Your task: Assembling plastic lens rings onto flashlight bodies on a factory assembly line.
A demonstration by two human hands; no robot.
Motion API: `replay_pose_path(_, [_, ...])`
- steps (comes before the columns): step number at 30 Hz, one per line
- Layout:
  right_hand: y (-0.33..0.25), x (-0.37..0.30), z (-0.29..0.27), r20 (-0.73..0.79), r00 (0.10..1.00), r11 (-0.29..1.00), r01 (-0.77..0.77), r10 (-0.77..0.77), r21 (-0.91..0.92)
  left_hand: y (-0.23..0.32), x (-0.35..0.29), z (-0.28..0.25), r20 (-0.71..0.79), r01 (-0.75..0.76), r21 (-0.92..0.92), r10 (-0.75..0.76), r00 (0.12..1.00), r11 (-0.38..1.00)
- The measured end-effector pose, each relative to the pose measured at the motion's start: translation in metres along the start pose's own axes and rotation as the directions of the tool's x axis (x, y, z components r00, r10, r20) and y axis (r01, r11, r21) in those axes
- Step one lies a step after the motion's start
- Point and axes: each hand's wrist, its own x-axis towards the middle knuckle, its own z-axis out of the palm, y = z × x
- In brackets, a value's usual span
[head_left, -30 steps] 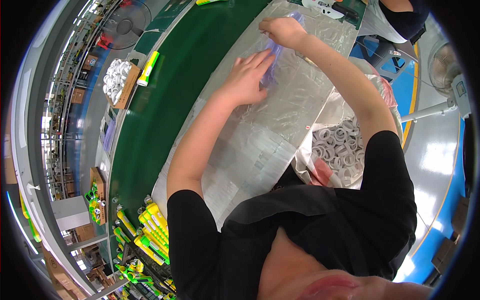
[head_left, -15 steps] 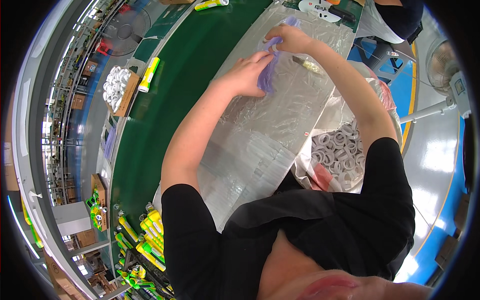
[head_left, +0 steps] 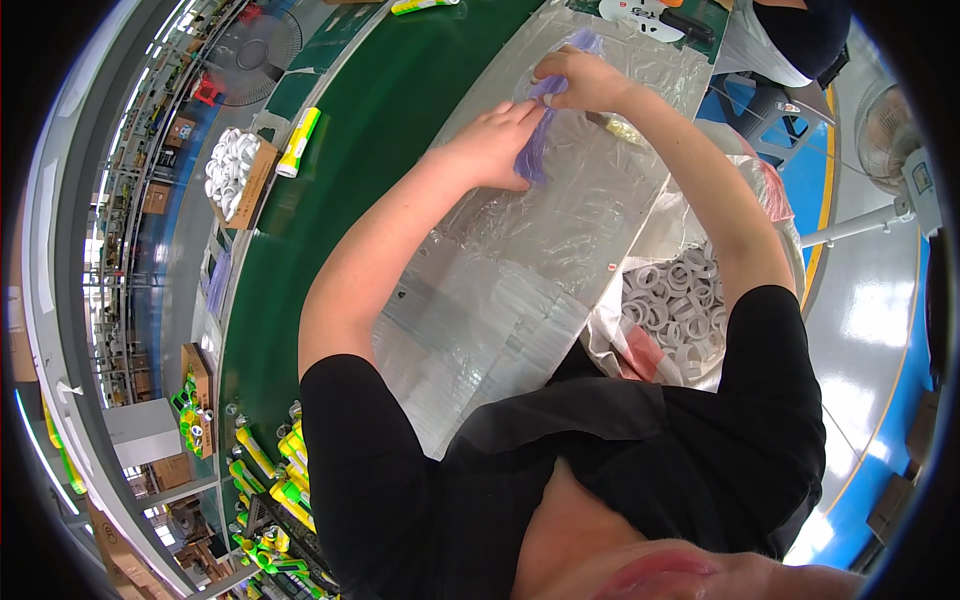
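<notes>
A bundle of thin purple plastic film (head_left: 536, 158) lies on the clear plastic sheeting (head_left: 540, 235) that covers the work surface. My left hand (head_left: 492, 148) is closed around its near part, fingers on top and thumb at the lower end. My right hand (head_left: 588, 82) pinches the bundle farther up, with the fingertips of both hands close together. Beyond the right hand, the film's far end (head_left: 587, 41) sticks out. A small yellowish object (head_left: 625, 131) shows beside my right forearm, partly hidden by it.
A green conveyor belt (head_left: 365, 165) runs along the left, with yellow-green tubes (head_left: 290, 480) piled at its near end. White rings fill a sack (head_left: 600, 335) at right and a carton (head_left: 257, 185) across the belt. Another person (head_left: 765, 45) is at the far right.
My left forearm and elbow have swung slightly left. My right forearm covers more of the small yellowish object. Both hands stay on the purple film.
</notes>
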Motion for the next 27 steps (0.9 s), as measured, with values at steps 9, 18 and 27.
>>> replay_pose_path(9, [-0.012, -0.012, -0.005, -0.037, 0.997, 0.995, 0.073, -0.075, -0.065, -0.003, 0.005, 0.001, 0.016, 0.098, -0.106, -0.097, 0.995, 0.989])
replay_pose_path(18, [-0.013, -0.018, 0.0, -0.08, 0.993, 0.989, 0.081, -0.091, -0.124, -0.001, -0.03, 0.023, -0.416, -0.055, -0.315, -0.086, 0.905, 0.948])
replay_pose_path(27, [0.001, -0.018, 0.007, -0.109, 0.986, 0.981, 0.112, -0.13, -0.159, 0.017, -0.104, 0.046, -0.676, -0.04, -0.491, -0.351, 0.648, 0.87])
